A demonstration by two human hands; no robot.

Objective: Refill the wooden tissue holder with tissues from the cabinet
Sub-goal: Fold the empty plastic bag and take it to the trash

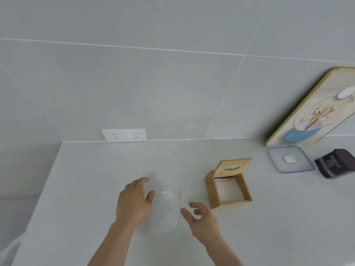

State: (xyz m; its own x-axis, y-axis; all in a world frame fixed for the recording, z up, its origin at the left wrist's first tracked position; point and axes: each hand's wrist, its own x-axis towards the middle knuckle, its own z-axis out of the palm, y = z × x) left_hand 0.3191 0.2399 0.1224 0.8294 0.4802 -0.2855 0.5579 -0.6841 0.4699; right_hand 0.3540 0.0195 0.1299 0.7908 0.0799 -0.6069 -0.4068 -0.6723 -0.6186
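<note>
The wooden tissue holder [228,184] stands on the pale counter right of centre, its slotted lid tipped up at the back and its inside showing something pale that I cannot identify. A clear plastic wrapper [167,207] with a thin red line along its right edge lies flat on the counter between my hands. My left hand [134,200] rests at the wrapper's left edge, fingers spread, thumb touching the plastic. My right hand [199,215] hovers at the wrapper's right edge, fingers curled and apart, holding nothing.
A double wall socket [124,135] sits at the back of the counter [86,189]. At the right are a clear plastic lid [290,159], a dark packet [336,163] and a gold-framed picture [315,110] leaning on the tiled wall. The counter's left edge drops off.
</note>
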